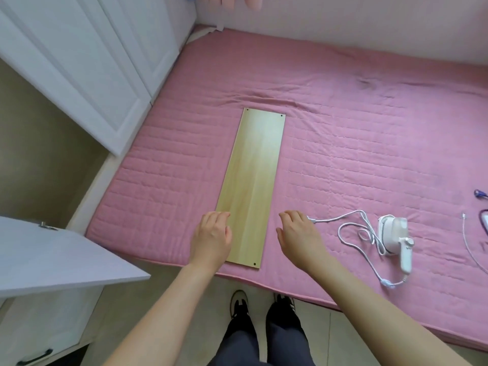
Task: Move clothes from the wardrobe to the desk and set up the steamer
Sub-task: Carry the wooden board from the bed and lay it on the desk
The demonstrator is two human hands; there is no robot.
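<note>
A long pale wooden board (253, 180) lies flat on the pink quilted mattress (356, 143). My left hand (212, 235) hovers over the board's near left edge, fingers apart, holding nothing. My right hand (298, 233) is just right of the board, open and empty, beside the plug end of a white cord (351, 233). The white handheld steamer (394, 239) lies on its side on the mattress to the right, its cord looped beside it. White wardrobe doors (87, 62) stand at the upper left, closed. No clothes are visible.
A white cabinet top (52, 257) with a drawer below sits at the lower left. Another thin cable (472, 247) and a blue object (480, 194) lie at the right edge. My feet in dark shoes (264, 305) stand on the floor by the mattress edge.
</note>
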